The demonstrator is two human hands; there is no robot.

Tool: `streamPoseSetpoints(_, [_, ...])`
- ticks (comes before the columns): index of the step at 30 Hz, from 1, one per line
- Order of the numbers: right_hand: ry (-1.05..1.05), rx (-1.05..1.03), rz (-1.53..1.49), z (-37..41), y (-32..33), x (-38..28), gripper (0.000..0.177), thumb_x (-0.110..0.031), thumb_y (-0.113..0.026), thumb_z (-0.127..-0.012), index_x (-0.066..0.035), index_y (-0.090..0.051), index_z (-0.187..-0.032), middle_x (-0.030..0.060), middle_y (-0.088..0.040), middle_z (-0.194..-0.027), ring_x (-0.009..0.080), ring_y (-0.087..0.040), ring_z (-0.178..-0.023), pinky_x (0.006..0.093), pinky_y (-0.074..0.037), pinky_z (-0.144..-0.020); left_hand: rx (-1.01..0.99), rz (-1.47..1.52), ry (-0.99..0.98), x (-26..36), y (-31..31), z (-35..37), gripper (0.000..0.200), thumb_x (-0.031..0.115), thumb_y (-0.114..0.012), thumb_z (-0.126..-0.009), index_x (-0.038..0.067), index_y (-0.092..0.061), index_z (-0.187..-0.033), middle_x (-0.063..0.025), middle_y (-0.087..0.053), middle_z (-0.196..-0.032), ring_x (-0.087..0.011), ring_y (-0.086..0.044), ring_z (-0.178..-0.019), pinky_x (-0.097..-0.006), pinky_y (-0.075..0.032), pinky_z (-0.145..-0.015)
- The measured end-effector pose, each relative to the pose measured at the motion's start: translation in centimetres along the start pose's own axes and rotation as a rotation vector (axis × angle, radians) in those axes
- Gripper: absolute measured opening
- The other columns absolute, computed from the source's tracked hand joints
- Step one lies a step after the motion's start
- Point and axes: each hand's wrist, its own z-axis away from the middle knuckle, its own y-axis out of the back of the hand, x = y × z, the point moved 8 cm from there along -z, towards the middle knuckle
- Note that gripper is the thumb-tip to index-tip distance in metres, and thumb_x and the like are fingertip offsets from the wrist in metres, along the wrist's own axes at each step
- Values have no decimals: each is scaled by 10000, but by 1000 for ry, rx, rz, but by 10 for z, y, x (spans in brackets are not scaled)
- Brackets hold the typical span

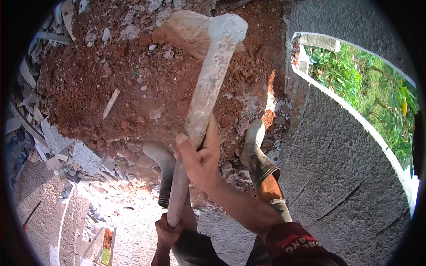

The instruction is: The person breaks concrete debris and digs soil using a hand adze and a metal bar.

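A hoe with a thick wooden handle point(204, 97) is held up at a slant in front of me; its broad, soil-stained blade point(184, 33) is at the top. Around the middle of the handle is my right hand point(199, 159), with the fingers wrapped behind it and the thumb on the near side. Lower down, my left hand point(168, 228) grips the handle close to its bottom end. Beneath the hoe lies loose reddish soil point(97, 88) with small stones. The blade is above the soil, near the top of the view.
Rubber boots point(255, 146) stand on both sides of the handle. Broken boards and slabs point(86, 157) lie at the left. A rough grey wall point(346, 146) rises at the right, with an opening onto green plants point(337, 71). A wood splinter point(111, 103) lies on the soil.
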Motion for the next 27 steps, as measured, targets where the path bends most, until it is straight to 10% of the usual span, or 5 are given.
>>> streamPoseSetpoints(6, [407,240,465,-159,174,-84,439,-191,-653,-876,-27,-420,-1211,73,-581,-793,142,-587,-580,284,-511,-492,-28,308,-507,146,-198,-184,419,263,-777,-734,-8,-596,-996,-158,-671,-741,-288,-687,-640,-375,-551,-598])
streamPoseSetpoints(13, [236,326,807,-264,244,-12,355,-176,-606,-899,-70,-412,-1177,137,-590,-962,206,-640,-726,327,-543,-536,-199,393,-217,153,-295,-263,431,291,-743,-737,-14,-593,-1001,-204,-676,-801,-349,-682,-722,-422,-547,-654])
streamPoseSetpoints(17, [-81,244,1343,-274,233,86,550,-237,-644,-856,-2,-346,-1255,210,-593,-1068,343,-619,-912,391,-491,-865,-253,527,121,123,-264,-205,400,267,-728,-737,-60,-580,-912,-215,-658,-710,-306,-691,-657,-411,-541,-588])
streamPoseSetpoints(27, [-444,-34,1442,-176,207,77,724,-375,-661,-822,38,-356,-1333,233,-611,-1120,348,-590,-1056,368,-461,-928,-433,380,429,151,-210,-41,483,342,-715,-779,-78,-558,-958,-184,-647,-737,-247,-670,-640,-370,-508,-566])
